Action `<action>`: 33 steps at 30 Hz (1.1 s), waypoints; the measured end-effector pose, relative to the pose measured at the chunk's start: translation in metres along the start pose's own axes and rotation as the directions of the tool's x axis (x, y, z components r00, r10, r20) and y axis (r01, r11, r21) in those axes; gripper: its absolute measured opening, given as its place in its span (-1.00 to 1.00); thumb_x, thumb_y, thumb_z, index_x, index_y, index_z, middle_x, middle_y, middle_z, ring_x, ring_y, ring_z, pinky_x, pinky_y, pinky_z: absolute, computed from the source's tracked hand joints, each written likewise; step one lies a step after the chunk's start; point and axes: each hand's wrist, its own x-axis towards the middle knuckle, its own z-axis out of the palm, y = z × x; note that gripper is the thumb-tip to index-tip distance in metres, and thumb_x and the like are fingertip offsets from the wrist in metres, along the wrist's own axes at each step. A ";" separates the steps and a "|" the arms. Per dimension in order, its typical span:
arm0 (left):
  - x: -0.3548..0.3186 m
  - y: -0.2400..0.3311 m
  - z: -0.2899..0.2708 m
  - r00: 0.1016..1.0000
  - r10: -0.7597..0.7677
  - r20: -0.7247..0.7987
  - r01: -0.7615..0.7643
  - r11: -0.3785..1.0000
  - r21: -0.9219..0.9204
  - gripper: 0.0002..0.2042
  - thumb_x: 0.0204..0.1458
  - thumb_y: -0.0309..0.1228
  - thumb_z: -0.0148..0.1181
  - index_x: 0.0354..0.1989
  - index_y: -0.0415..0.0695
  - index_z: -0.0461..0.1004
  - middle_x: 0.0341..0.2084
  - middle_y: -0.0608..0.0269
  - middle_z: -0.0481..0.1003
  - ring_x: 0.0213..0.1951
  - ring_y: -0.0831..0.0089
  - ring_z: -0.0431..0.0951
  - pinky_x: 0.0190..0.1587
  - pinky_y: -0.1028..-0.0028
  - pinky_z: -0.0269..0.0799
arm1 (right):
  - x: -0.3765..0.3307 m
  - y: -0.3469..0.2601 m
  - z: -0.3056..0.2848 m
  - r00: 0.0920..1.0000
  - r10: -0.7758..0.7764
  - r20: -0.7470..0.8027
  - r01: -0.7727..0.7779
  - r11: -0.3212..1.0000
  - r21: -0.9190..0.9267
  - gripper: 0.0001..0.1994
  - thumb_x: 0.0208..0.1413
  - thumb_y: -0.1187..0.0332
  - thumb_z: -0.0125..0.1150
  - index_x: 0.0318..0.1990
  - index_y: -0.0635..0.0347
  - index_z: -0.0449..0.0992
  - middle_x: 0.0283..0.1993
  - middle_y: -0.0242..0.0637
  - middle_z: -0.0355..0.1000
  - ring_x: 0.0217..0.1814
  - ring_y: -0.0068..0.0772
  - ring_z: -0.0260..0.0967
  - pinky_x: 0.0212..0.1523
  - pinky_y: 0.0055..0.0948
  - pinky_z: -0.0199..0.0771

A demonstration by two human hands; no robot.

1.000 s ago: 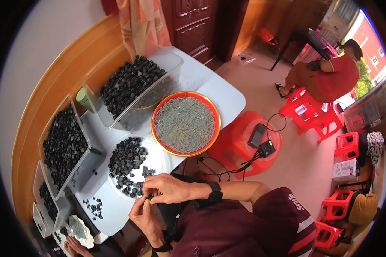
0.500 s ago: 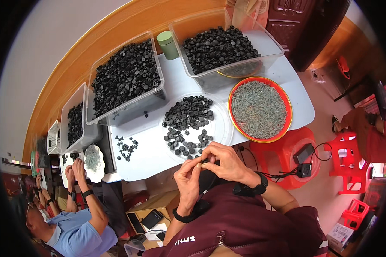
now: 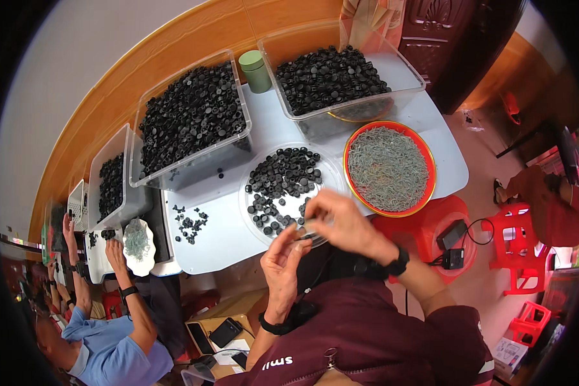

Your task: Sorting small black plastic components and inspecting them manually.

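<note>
Near the front edge of the table, my left hand [image 3: 281, 267] is closed in a pinch, thumb against fingers. What lies between its fingertips is too small to make out. My right hand [image 3: 340, 222] is just right of it, over the tray's near edge, with fingers bent and smeared by motion; whether it holds anything is unclear. Beyond both hands, small round black plastic caps [image 3: 284, 170] lie in a clear round tray [image 3: 332, 172]. To its right, a red bowl [image 3: 433, 168] with a yellow rim is full of thin greyish screws or pins [image 3: 387, 168].
Clear plastic bins [image 3: 246, 132] of black parts line the table's back, with a green canister [image 3: 256, 74] between two. Small black pieces [image 3: 190, 224] lie left of the tray. A red stool [image 3: 412, 225] stands at right. A co-worker in a blue shirt [image 3: 119, 347] sits at left.
My right hand has drawn slightly away from the left and risen, now blurred; before, the fingertips of both met around a small black part. The co-worker's hands have separated, one raised.
</note>
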 end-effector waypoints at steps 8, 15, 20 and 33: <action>0.006 0.003 -0.021 0.997 0.013 -0.074 -0.011 1.000 0.024 -0.68 0.02 -0.57 0.09 0.00 -0.28 0.36 -0.16 0.04 0.44 -0.29 0.44 0.54 -0.19 0.51 0.50 | 0.088 -0.039 -0.065 0.803 -0.291 -0.520 0.198 0.954 -0.227 -0.81 -0.18 0.59 0.20 -0.32 0.25 0.49 -0.31 -0.26 0.35 -0.34 -0.41 0.41 -0.43 -0.52 0.47; 0.009 -0.003 -0.039 0.988 -0.031 -0.150 0.032 0.999 0.004 -0.72 0.02 -0.58 0.09 -0.05 -0.31 0.39 -0.21 0.04 0.48 -0.34 0.45 0.55 -0.23 0.52 0.51 | 0.027 0.038 -0.001 0.985 -0.016 -0.170 -0.033 0.959 -0.280 -0.89 -0.14 0.50 0.19 -0.38 0.24 0.51 -0.42 -0.22 0.40 -0.35 -0.18 0.40 -0.34 -0.35 0.37; 0.010 -0.003 -0.039 0.989 -0.050 -0.143 0.049 0.999 -0.011 -0.75 0.02 -0.57 0.10 -0.09 -0.31 0.42 -0.26 0.06 0.50 -0.35 0.46 0.55 -0.25 0.55 0.50 | 0.037 0.044 0.025 0.986 -0.090 -0.143 0.027 0.920 -0.391 -0.85 -0.21 0.52 0.22 -0.39 0.27 0.48 -0.41 -0.21 0.38 -0.30 -0.15 0.34 -0.28 -0.29 0.33; 0.017 -0.006 -0.035 0.988 -0.100 -0.117 0.098 0.995 -0.022 -0.79 0.02 -0.57 0.11 -0.15 -0.32 0.44 -0.30 0.09 0.51 -0.37 0.46 0.54 -0.26 0.54 0.50 | 0.034 0.061 0.039 0.988 -0.147 0.056 0.155 0.850 -0.503 -0.85 -0.19 0.66 0.01 -0.41 0.24 0.37 -0.34 -0.23 0.26 -0.23 -0.15 0.30 -0.31 -0.22 0.42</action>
